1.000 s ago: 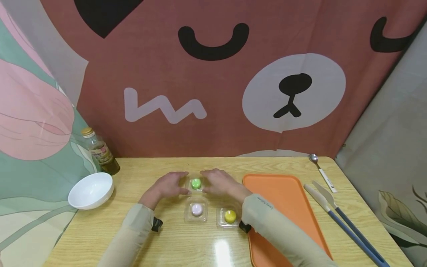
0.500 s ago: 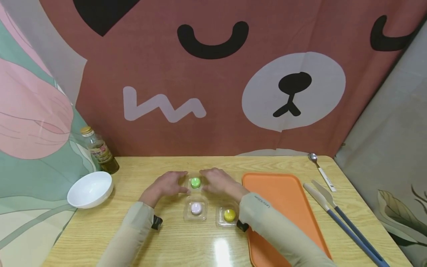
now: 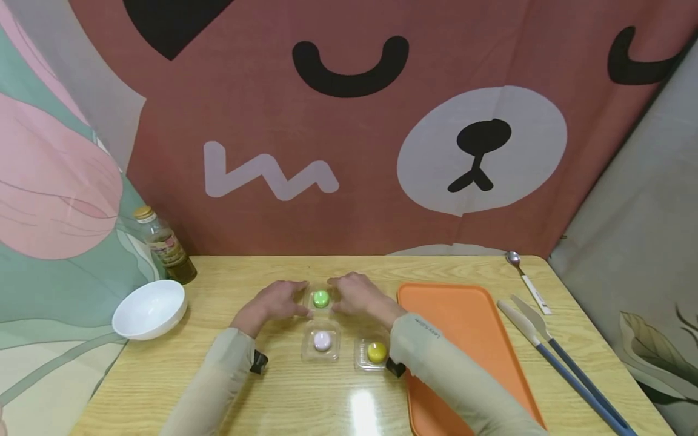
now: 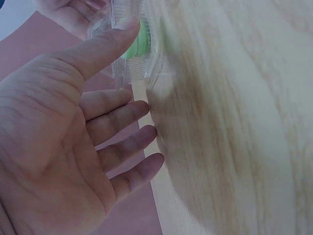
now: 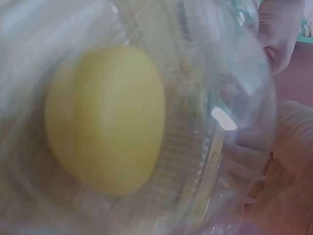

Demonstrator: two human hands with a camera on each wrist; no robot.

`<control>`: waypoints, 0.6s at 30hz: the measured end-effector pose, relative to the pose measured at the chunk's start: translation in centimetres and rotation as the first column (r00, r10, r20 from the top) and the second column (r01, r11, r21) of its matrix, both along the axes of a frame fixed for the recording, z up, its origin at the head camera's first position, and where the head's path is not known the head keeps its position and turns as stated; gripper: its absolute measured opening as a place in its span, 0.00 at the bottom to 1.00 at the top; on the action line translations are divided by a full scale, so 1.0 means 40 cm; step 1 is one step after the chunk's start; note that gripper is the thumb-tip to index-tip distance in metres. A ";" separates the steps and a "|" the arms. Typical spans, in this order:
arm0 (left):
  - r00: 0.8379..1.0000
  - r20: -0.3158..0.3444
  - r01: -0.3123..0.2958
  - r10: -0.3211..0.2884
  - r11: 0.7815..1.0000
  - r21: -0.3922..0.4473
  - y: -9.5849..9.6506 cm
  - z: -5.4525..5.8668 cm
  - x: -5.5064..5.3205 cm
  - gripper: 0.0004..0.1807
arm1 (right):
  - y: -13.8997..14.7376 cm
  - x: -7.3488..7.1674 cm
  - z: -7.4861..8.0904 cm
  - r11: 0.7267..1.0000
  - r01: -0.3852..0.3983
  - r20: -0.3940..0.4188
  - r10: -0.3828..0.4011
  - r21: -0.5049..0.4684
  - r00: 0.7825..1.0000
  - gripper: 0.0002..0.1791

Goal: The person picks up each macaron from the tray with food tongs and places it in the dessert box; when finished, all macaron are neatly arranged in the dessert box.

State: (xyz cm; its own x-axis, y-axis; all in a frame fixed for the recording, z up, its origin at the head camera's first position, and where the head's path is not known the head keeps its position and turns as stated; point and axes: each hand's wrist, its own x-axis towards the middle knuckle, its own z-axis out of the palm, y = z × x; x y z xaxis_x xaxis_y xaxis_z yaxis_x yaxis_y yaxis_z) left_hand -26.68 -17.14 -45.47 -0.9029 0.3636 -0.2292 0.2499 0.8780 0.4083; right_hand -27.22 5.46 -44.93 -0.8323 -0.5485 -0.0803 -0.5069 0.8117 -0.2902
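In the head view, a green macaron [image 3: 320, 298] sits inside a small clear plastic box [image 4: 134, 73] at the table's middle. My left hand [image 3: 272, 300] pinches the box's left side, thumb at the near corner and index finger at the far one; its other fingers spread loosely in the left wrist view. On the opposite side, my right hand [image 3: 360, 295] holds the right edge the same way. Nearer to me lie a lavender macaron [image 3: 322, 341] and a yellow macaron [image 3: 376, 352], each in a clear box. The yellow one partly hides my right hand in the right wrist view.
An orange tray [image 3: 463, 339] lies to the right, under my right forearm. Beyond it are blue-handled tongs [image 3: 567, 366] and a spoon [image 3: 527, 281]. A white bowl [image 3: 149, 310] and a bottle of dark liquid [image 3: 168, 248] stand at the left edge. A patterned curtain hangs behind.
Both hands stay at the green macaron's box. My right wrist has shifted slightly leftward; the boxes keep their places.
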 end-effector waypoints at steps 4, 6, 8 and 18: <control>1.000 0.014 -0.008 0.008 1.000 -0.005 0.000 0.001 -0.003 0.47 | 0.004 -0.005 -0.007 1.000 -0.005 -0.008 0.005 -0.004 1.000 0.38; 1.000 0.021 -0.010 0.010 1.000 -0.006 0.000 0.000 -0.003 0.47 | 0.005 -0.005 -0.011 1.000 -0.005 -0.011 0.005 -0.001 1.000 0.39; 1.000 0.028 -0.007 0.007 1.000 -0.006 0.001 0.000 -0.002 0.48 | 0.007 -0.003 -0.013 1.000 -0.002 -0.007 0.002 -0.001 1.000 0.39; 0.998 0.068 0.011 -0.015 0.999 0.049 -0.008 0.018 -0.012 0.53 | 0.054 -0.013 -0.011 0.999 -0.021 -0.021 0.020 -0.026 1.000 0.41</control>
State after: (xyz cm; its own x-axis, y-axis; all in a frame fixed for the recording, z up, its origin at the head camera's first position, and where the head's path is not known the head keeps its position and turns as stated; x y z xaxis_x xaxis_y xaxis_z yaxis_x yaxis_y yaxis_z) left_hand -27.15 -17.46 -44.75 -0.8809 0.3875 -0.2719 0.2312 0.8534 0.4671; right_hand -27.76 7.63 -45.37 -0.8223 -0.5670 -0.0483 -0.5294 0.7935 -0.3001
